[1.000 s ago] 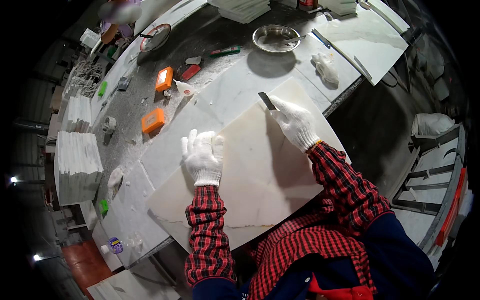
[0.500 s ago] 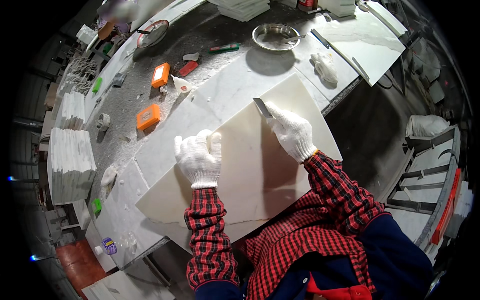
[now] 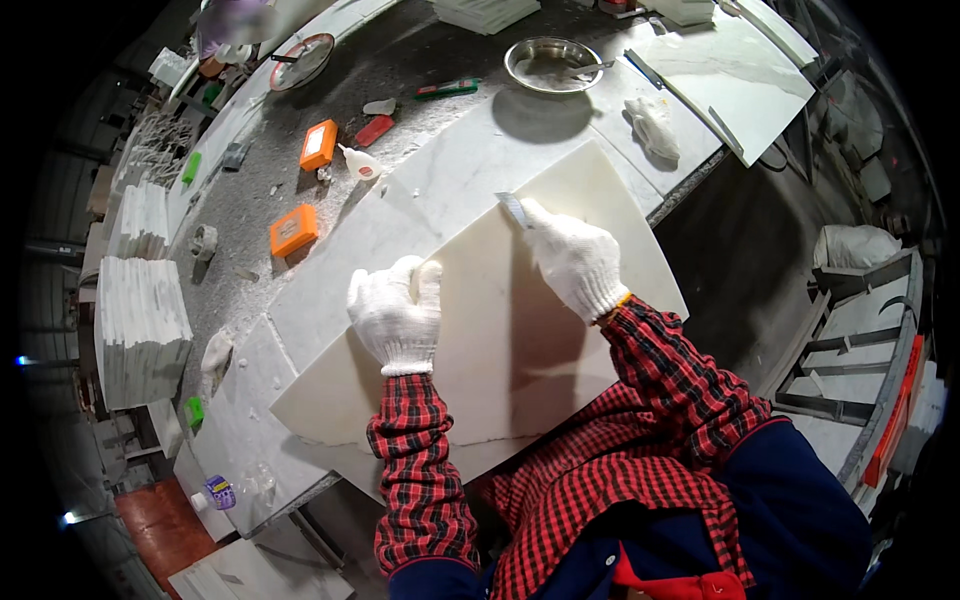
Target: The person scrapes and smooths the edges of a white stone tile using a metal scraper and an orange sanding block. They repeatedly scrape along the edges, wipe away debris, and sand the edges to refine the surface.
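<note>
Slab (image 3: 520, 330), pale and rectangular, lies flat on the tabletop (image 3: 440, 180), its long axis running from lower left to upper right; its near corner juts past the tabletop edge toward the person. Open stone shows along the slab's upper-left side, and dark floor drops away just beyond its right edge.

Left hand (image 3: 395, 315), in a white glove, rests on the slab near its upper-left edge with fingers curled loosely, gripping nothing that shows. Right hand (image 3: 575, 260), also gloved, is closed on a scraper (image 3: 513, 208), whose blade points up and left and meets the slab near its far edge.

Dusty grey tabletop stretches to the upper left, carrying two orange blocks (image 3: 295, 230), a small squeeze bottle (image 3: 360, 162) and a red piece (image 3: 373, 130), all well apart from the slab. A metal bowl (image 3: 552, 62) and a crumpled rag (image 3: 652, 122) sit beyond the slab's far edge. White tile stacks (image 3: 140, 320) stand at the left, another slab (image 3: 740, 75) at the upper right.
</note>
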Available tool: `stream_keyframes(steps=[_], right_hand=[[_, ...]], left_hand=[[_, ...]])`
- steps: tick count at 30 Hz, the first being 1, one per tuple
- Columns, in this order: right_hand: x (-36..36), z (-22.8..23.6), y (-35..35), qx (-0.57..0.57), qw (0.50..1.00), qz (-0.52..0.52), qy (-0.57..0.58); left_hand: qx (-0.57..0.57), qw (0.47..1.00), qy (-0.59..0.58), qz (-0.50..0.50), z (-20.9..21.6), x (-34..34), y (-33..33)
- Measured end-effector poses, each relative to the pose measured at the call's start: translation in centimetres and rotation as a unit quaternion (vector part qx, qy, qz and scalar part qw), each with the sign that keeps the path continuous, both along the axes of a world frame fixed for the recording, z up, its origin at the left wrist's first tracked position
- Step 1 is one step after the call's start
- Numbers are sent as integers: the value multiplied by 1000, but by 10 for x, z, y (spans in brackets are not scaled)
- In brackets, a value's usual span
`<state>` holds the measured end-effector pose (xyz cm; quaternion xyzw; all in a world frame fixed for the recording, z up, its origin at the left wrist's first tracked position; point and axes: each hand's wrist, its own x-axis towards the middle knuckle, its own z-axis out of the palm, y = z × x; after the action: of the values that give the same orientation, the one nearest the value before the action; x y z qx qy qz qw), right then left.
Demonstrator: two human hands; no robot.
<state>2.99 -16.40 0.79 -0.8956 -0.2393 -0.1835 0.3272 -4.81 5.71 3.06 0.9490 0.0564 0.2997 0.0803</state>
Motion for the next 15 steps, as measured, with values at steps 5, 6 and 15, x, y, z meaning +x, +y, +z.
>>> stream_keyframes(steps=[5,6,15], right_hand=[[0,-2,16,-31,998,-17,45],[0,-4,20,-29,998,-14,48],[-4,6,22,-40,997,-27,52]], left_hand=[[4,1000,-3,-4,-3,7,0],[6,1000,-13,-3,-4,7,1],[2,1000,7,-2,-6,6,0]])
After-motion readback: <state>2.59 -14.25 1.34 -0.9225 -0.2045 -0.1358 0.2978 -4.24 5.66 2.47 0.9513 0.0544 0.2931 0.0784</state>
